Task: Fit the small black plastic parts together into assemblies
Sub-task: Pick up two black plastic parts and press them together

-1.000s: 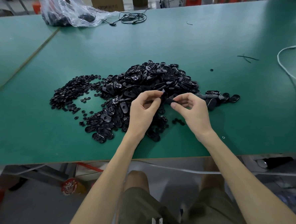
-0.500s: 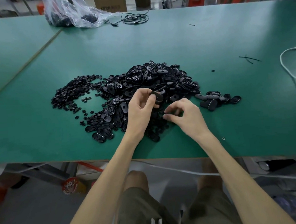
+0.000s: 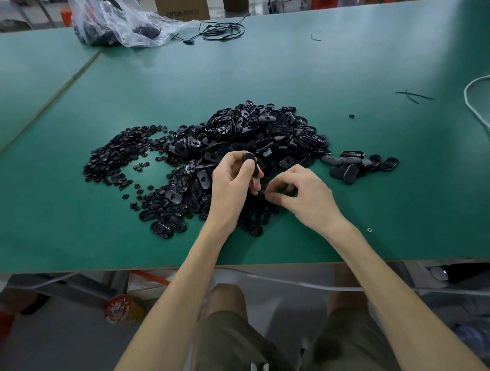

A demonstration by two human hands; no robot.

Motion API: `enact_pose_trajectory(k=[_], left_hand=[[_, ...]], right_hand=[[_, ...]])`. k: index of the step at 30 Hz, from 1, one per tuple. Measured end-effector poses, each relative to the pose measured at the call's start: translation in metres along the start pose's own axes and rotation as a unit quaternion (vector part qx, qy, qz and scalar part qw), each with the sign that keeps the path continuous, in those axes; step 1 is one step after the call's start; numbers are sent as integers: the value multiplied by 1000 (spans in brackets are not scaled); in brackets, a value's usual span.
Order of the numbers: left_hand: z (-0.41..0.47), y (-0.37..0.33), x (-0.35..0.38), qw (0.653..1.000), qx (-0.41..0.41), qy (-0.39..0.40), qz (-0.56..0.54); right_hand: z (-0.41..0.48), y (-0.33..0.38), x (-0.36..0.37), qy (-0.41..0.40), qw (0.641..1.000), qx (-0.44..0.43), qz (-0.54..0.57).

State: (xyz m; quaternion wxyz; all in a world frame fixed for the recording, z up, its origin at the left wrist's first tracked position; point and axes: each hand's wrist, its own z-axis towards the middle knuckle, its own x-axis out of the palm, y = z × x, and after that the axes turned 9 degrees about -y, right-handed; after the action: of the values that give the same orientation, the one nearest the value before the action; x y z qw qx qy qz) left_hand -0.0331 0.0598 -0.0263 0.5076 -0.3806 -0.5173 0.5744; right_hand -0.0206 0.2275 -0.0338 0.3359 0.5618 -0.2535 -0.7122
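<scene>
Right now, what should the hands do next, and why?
Probably the right hand should pinch one of the small pieces and lift it to the oval part. The left hand grips that part above the pile, and the right fingertips are down among those pieces.

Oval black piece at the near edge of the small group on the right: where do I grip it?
Best guess: pinch the oval piece across its narrow width, on the two long edges, coming from above on the near side: it lies roughly flat, with bare table there and other pieces crowding its far side.
</scene>
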Motion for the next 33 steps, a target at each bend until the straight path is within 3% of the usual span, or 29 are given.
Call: enact_pose_trajectory(k=[7,12,33], left_hand=[[0,2,1,1000,6,3,-11],[1,4,-1,1000,5,-14,-21],[0,1,1,999,18,9,28]], right_hand=[[-1,0,1,-11,1000,-14,17],[-2,3,-1,31,999,-30,-11],[-2,3,-2,-7,999,14,46]])
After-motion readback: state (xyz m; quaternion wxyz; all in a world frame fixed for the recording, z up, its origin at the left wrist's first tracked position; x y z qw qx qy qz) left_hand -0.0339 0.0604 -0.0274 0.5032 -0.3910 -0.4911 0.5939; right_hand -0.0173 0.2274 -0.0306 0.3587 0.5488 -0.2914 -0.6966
